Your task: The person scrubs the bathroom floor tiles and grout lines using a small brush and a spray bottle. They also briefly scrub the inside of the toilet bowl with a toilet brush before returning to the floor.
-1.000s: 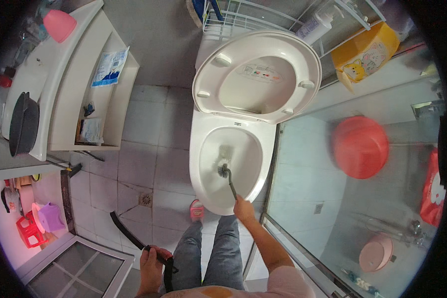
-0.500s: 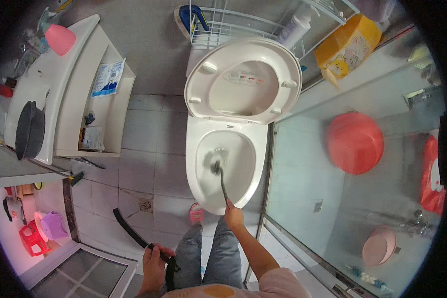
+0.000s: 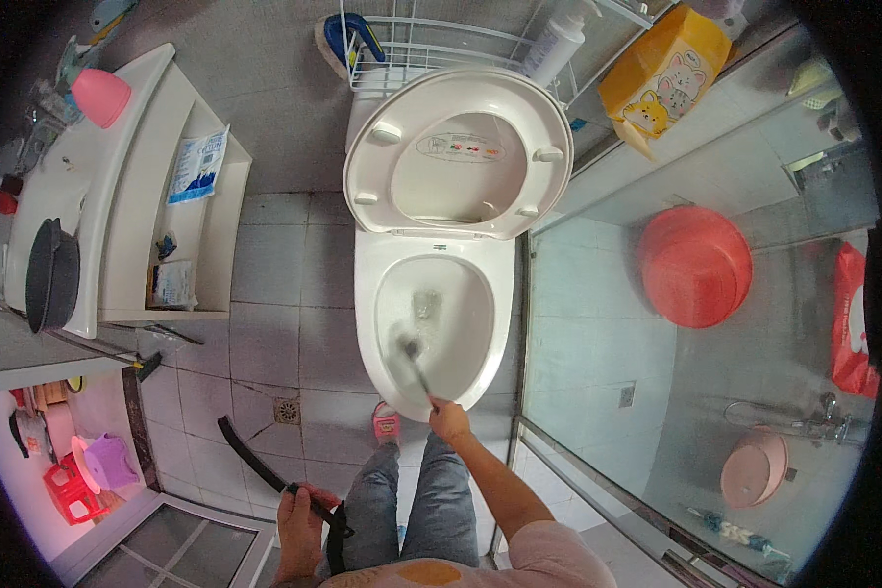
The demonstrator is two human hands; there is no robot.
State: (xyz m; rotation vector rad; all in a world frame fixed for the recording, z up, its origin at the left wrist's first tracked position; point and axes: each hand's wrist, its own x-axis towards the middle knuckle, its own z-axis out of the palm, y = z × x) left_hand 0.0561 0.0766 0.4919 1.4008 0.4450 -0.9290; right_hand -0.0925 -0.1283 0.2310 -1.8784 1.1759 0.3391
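The white toilet point(image 3: 370, 343) stands in front of me with its seat and lid point(image 3: 363, 162) raised. My right hand point(image 3: 450, 421) is closed around the handle of a toilet brush point(image 3: 420, 377) at the front rim. Its dark, motion-blurred head is inside the bowl, near the left inner wall. Lower left, beside my thigh, my left hand point(image 3: 301, 529) grips a long, curved black strip point(image 3: 249, 455). One end of the strip points up and left over the floor; the lower part runs past my hand toward my waist. What the strip is I cannot make out.
At left is a white vanity point(image 3: 127, 186) with a dark pan point(image 3: 54, 274) and a pink cup point(image 3: 101, 97). A glass shower partition point(image 3: 598, 333) runs along the right, with a red basin point(image 3: 696, 267) behind it. A white wire rack point(image 3: 431, 59) is above the toilet.
The brush head has moved down and left inside the bowl, and my right hand has shifted slightly left and nearer to me. My left hand stays about where it was with the black strip.
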